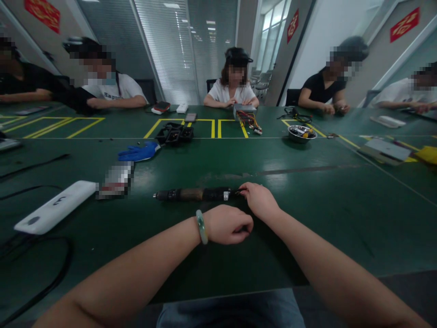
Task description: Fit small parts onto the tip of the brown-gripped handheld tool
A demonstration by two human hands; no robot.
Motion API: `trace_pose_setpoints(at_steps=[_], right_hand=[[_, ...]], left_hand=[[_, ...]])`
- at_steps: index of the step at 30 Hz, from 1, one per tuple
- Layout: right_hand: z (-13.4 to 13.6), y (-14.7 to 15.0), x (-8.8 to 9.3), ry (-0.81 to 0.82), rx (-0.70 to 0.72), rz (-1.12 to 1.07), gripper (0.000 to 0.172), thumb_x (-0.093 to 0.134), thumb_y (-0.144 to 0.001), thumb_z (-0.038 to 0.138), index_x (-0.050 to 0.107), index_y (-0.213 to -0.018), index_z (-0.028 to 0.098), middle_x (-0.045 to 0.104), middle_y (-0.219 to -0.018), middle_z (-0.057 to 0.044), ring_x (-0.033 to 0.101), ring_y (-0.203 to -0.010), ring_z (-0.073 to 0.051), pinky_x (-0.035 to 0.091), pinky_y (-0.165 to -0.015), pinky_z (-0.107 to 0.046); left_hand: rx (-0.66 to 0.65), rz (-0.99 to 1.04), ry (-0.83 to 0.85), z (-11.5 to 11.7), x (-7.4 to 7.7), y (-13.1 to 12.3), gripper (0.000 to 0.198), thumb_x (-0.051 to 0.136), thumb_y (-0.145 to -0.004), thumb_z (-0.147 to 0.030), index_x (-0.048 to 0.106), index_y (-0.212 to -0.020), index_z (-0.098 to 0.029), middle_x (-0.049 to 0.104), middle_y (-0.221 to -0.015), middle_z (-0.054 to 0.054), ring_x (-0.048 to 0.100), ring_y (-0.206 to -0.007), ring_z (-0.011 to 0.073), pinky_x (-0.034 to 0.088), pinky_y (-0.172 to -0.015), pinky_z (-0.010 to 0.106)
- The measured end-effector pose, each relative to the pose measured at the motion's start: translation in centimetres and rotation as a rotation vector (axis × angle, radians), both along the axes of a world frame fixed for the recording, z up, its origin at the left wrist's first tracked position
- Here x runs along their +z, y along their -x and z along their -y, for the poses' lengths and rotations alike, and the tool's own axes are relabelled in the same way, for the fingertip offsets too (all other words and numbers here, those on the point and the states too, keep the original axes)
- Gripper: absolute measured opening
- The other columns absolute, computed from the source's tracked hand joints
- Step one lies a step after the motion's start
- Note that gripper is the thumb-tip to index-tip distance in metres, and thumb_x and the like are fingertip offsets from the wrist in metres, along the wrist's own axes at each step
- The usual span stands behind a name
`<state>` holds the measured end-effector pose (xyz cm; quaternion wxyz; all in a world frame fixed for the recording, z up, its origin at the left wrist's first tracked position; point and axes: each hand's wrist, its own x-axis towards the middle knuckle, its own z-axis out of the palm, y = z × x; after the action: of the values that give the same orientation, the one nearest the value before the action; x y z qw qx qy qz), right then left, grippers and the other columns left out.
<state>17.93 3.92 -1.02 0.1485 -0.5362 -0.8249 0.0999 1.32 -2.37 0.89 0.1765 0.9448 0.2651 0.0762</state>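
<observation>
A dark electric screwdriver (200, 194) lies on its side on the green table (307, 200), its tip pointing left. My right hand (260, 200) rests at its right end, fingers curled and touching the tool's end. My left hand (227, 224), with a pale green bangle (201, 226) on the wrist, lies just in front of the tool as a loose fist; whether it holds anything is hidden.
A white flat device (56, 206) and black cables (34, 164) lie at the left. A blue glove (139, 151), a black part (175, 134), a power supply with coloured wires (246, 116) and a metal bowl (301, 133) sit further back. Several people are seated round the far side.
</observation>
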Motion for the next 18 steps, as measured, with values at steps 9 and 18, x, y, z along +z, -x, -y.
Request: trace_pose_setpoints(at_steps=[9,18], right_hand=[[-3.5,-10.3,0.9,0.116,-0.322,0.094,0.029,0.047,-0.092,0.034,0.066,-0.112,0.025,0.069,-0.096,-0.005,0.061,-0.085,-0.020,0.040,-0.070,-0.029],[-3.7,-33.8,-1.1,0.210,-0.828,0.151,0.036,0.049,-0.080,0.037,0.070,-0.108,0.026,0.067,-0.106,-0.016,0.060,-0.083,-0.028,0.041,-0.070,-0.040]], left_hand=[[-0.021,0.014,0.021,-0.1,0.0,0.6,0.015,0.058,-0.086,-0.032,0.059,-0.100,-0.026,0.061,-0.074,-0.004,0.059,-0.073,0.0126,0.039,-0.063,0.026],[-0.020,0.007,0.037,-0.3,-0.3,0.6,0.015,0.057,-0.086,-0.033,0.059,-0.098,-0.026,0.059,-0.071,-0.005,0.058,-0.070,0.0117,0.038,-0.060,0.026]])
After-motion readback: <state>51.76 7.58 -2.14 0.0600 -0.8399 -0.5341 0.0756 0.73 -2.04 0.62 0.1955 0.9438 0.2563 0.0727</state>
